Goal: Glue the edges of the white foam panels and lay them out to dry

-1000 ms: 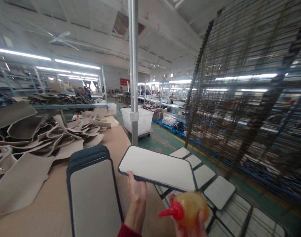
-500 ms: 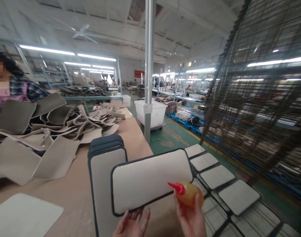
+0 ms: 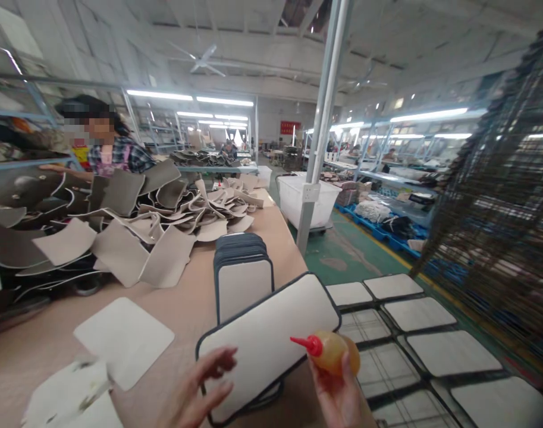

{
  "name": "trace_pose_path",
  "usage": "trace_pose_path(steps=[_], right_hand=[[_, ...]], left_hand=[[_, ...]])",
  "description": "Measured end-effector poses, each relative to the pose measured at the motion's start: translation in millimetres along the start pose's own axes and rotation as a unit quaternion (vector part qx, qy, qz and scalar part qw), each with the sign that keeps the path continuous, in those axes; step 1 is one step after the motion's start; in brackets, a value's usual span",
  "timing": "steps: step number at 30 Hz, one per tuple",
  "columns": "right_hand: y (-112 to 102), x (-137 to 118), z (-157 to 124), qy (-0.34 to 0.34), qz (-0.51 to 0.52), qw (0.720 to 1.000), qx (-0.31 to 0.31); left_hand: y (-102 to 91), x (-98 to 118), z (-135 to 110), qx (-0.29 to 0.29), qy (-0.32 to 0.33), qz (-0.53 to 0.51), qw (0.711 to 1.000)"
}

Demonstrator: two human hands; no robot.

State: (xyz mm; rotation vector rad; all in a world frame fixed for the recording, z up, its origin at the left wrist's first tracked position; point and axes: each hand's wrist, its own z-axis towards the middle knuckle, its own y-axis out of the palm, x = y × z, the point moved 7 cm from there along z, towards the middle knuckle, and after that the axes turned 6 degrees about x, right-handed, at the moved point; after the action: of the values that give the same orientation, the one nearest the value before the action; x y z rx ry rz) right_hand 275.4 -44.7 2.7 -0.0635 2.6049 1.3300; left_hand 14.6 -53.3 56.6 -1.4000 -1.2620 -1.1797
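Note:
My right hand [image 3: 336, 386] is closed round a squeeze bottle [image 3: 336, 352] of amber liquid, its red nozzle pointing left above a panel. That panel [image 3: 275, 333] is pale, rounded at the corners and edged in dark trim, and it lies slantwise over a stack of similar panels [image 3: 244, 285]. Over the panel's left end hovers my left hand [image 3: 209, 380], fingers apart and slightly blurred, holding nothing; whether it touches the surface I cannot tell. A loose pale sheet [image 3: 126, 342] lies on the table to the left.
Grey-beige pieces [image 3: 164, 226] are heaped at the table's back left, with a person [image 3: 115, 151] behind them. To the right, a rack [image 3: 387, 356] bears pale panels. A post [image 3: 318, 131] and a white bin [image 3: 293, 199] stand beyond the table [image 3: 195, 315]. A tall wire rack [image 3: 489, 178] rises at far right.
My view has swung left. The left hand has moved from the panel's lower edge to over its left end, and the panel is tilted more steeply. The bottle stays in my right hand.

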Motion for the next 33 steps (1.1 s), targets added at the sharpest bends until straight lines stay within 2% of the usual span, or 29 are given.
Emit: trace_pose_path(steps=[2,4,6,8,11,15,18,21,25,29,33], right_hand=[[0,2,-4,-0.003,-0.019,1.0,-0.007],[-1,3,-8,-0.01,-0.035,0.999,-0.034],[-1,3,-12,-0.014,-0.042,0.997,-0.065],[-4,3,-15,-0.009,-0.041,0.996,-0.078],[-5,-1,-19,-0.01,-0.043,0.996,-0.082],[-7,-19,-33,-0.034,-0.059,0.995,-0.075],[-3,-55,-46,-0.107,-0.071,0.991,-0.048],[20,-97,-60,-0.205,-0.109,0.972,-0.023],[74,-139,-76,-0.336,-0.164,0.927,-0.036],[112,-151,-81,-0.373,-0.234,0.893,-0.092],[125,-153,-84,-0.37,-0.279,0.872,-0.159]], left_hand=[[1.3,48,30,0.056,0.115,0.191,0.973],[22.4,83,55,0.04,0.185,0.281,0.941],[43.2,99,72,0.009,0.2,0.327,0.923],[56.7,99,83,-0.03,0.176,0.336,0.925],[63.3,91,91,-0.108,0.119,0.265,0.951],[52.9,84,96,-0.201,0.072,0.171,0.962],[38.2,79,95,-0.244,0.041,0.156,0.956],[33.2,78,85,-0.307,0.0,0.109,0.945],[37.5,90,66,-0.38,-0.029,0.073,0.922],[41.1,101,50,-0.414,-0.08,0.093,0.902],[47.7,113,39,-0.449,-0.09,0.089,0.885]])
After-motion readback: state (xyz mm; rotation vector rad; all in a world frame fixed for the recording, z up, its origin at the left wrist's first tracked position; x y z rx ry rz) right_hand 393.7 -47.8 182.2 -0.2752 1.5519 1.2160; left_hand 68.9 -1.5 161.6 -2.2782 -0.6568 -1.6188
